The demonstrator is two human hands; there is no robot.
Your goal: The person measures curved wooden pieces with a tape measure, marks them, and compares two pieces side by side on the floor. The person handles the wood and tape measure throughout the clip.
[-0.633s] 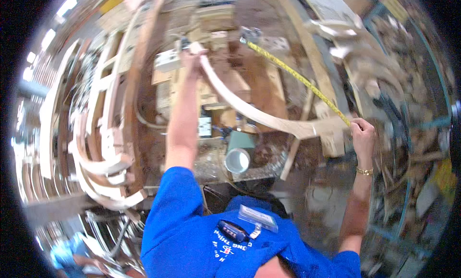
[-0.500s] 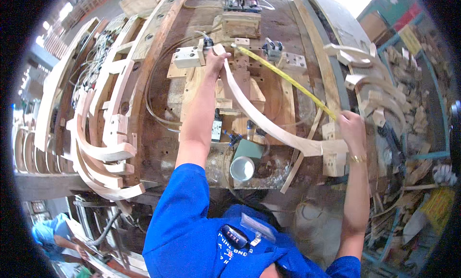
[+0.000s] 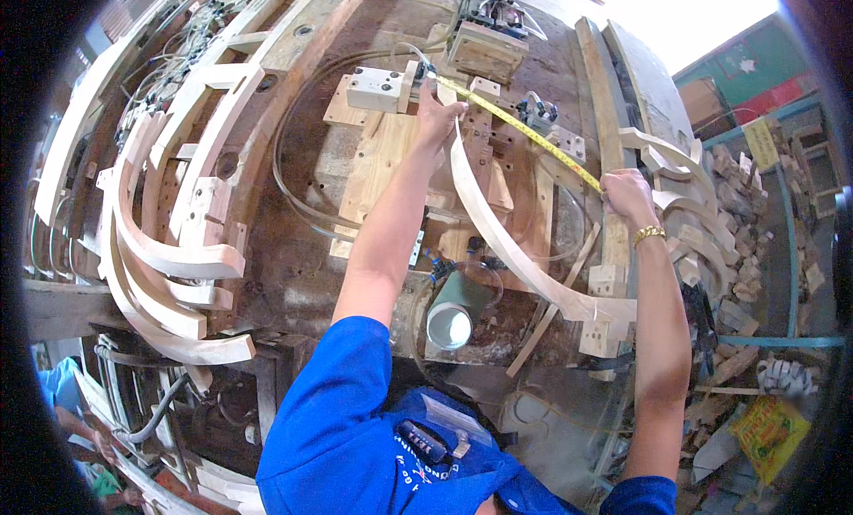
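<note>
My left hand (image 3: 435, 119) is closed on the upper end of a pale curved wooden piece (image 3: 505, 234), its fingers also at the end of a yellow tape measure (image 3: 524, 131). The tape runs taut to the right, above the curve of the wood. At its other end my right hand (image 3: 628, 198) is closed round the tape measure; the case is hidden in the fist. The wood's lower end rests by a small wooden block (image 3: 602, 337) near the bench's front edge, just left of my right forearm.
Clamping blocks (image 3: 378, 88) and air hoses sit on the wooden bench (image 3: 302, 288). A green tube with a white rim (image 3: 449, 327) lies near the front edge. Curved wooden parts (image 3: 182, 262) stack at left, more (image 3: 689, 204) at right. Another person (image 3: 62, 391) is at lower left.
The exposed tape is shorter, and my right hand has come closer to my left. My left fingers are now at the tape's end, which was just right of them before. The view has shifted.
</note>
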